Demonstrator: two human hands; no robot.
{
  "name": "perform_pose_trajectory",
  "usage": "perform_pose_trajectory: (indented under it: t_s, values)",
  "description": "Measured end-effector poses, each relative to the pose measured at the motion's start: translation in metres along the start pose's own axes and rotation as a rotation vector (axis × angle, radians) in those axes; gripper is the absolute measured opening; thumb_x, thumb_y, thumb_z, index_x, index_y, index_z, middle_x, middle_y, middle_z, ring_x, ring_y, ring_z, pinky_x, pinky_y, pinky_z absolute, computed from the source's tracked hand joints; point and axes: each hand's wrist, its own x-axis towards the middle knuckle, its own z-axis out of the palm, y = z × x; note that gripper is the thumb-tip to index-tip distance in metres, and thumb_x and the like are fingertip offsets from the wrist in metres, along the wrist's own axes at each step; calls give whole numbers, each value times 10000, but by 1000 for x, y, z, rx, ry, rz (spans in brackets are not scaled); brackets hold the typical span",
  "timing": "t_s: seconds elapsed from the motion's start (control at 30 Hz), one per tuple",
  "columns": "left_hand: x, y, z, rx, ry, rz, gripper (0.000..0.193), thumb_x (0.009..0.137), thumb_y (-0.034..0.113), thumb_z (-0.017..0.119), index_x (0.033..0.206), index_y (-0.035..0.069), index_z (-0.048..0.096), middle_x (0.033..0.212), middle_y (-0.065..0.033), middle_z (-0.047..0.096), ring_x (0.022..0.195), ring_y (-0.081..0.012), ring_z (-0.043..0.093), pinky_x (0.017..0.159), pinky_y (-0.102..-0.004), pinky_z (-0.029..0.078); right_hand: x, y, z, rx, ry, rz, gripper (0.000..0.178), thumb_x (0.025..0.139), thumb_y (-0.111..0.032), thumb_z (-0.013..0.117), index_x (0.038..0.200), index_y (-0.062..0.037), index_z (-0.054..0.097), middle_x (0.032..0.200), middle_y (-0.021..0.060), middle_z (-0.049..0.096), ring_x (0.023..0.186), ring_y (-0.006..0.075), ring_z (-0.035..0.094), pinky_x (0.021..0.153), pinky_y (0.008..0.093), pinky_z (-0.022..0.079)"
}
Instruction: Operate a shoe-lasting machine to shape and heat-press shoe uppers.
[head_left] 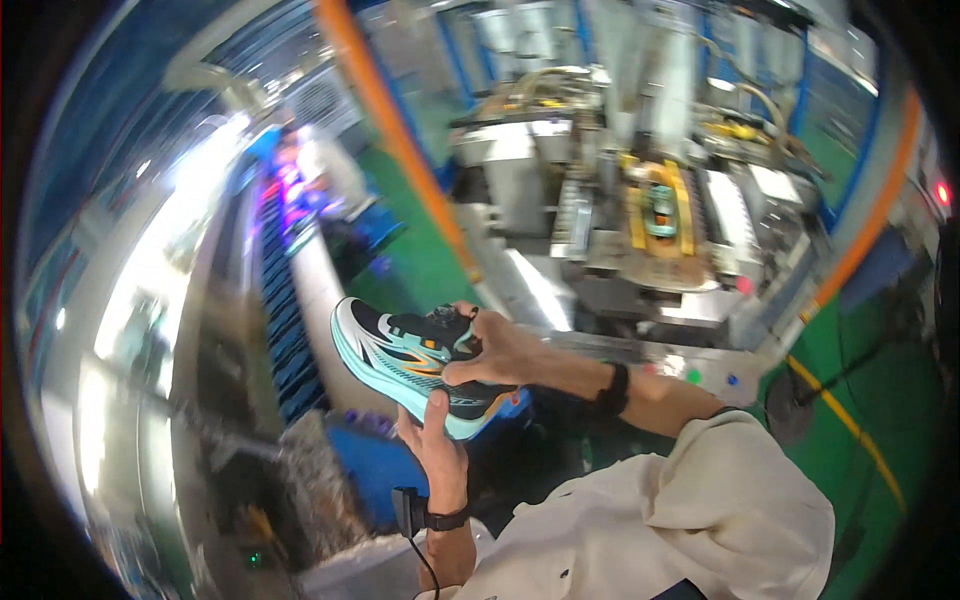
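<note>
I hold a sneaker [402,352] in front of me, with its side turned up and its toe pointing to the upper left. It is black, white and mint green with orange accents and a thick mint sole. My right hand [490,350] is closed around its collar from the right, thumb on the near side. Below the heel, my left hand [437,455] grips the sole edge with its thumb up; the other fingers are partly hidden behind the shoe.
On the left runs a dark ribbed conveyor [285,320] with blurred purple light at its far end. Ahead stands a machine with a yellow-sided fixture [637,205] holding a shoe-like piece. Orange posts [400,140] flank it. A blue surface [375,475] lies beside my left hand.
</note>
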Motion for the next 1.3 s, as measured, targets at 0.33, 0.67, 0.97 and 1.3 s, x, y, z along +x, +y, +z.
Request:
perform_pose_trajectory:
  t_s: [0.33,0.67,0.97,1.3]
  values:
    - [59,-142,217,521,-705,-338,473,1031,410,483,1204,-15,598,1041,-44,637,962,-133,626,777,-267,485,-166,26,-238,-4,902,57,624,656,-137,809,1225,-12,585,1114,69,633,1023,158,580,942,288,464]
    - [180,-407,396,1070,-698,-43,874,785,442,759,1337,-153,433,1254,-344,576,1177,-438,577,995,-430,457,-265,-3,-317,-277,1547,-30,634,670,-115,731,1265,-7,543,1140,74,587,1042,161,574,952,291,454]
    - [209,-454,428,1129,-600,-258,481,782,216,756,1140,-47,573,1116,-240,670,1017,-362,666,876,-444,530,-264,-4,-374,-600,1678,33,599,694,-49,687,1270,11,533,1061,64,606,940,137,582,863,270,485]
    - [152,-217,221,52,-601,-914,390,883,45,661,1249,-48,565,1154,-91,655,1011,-170,643,891,-304,514,-35,42,-554,-919,939,890,605,617,-276,817,1080,73,643,1045,238,685,1001,326,678,856,374,539]
